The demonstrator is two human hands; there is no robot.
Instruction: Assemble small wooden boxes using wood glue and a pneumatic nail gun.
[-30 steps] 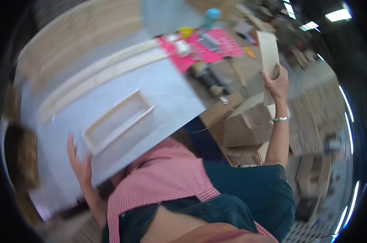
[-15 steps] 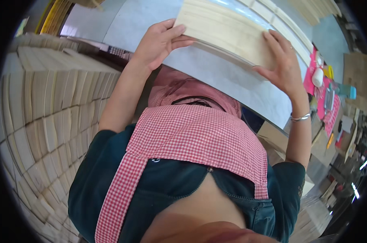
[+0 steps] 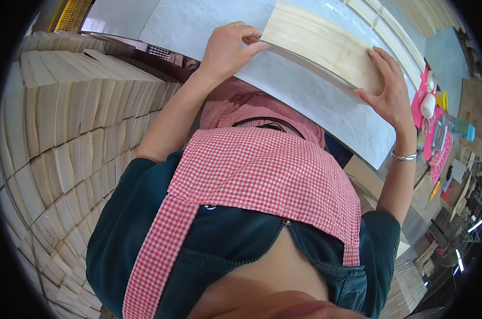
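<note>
Dark teal zip jacket (image 3: 145, 234), part unzipped. Red-white gingham apron (image 3: 262, 170), strap over shoulder. Silver bracelet (image 3: 403, 157), right wrist. Gold ring (image 3: 237, 24), left hand.

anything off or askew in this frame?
Nothing damaged or spilled. The pale wooden board lies at an angle on the grey worktop, held at its ends by the left hand and right hand. The stacked boards at left look orderly; the far right end is cluttered with small items.

Pale matt wooden board (image 3: 326, 50); smooth grey tabletop (image 3: 326, 106); checked cloth apron (image 3: 262, 175).
</note>
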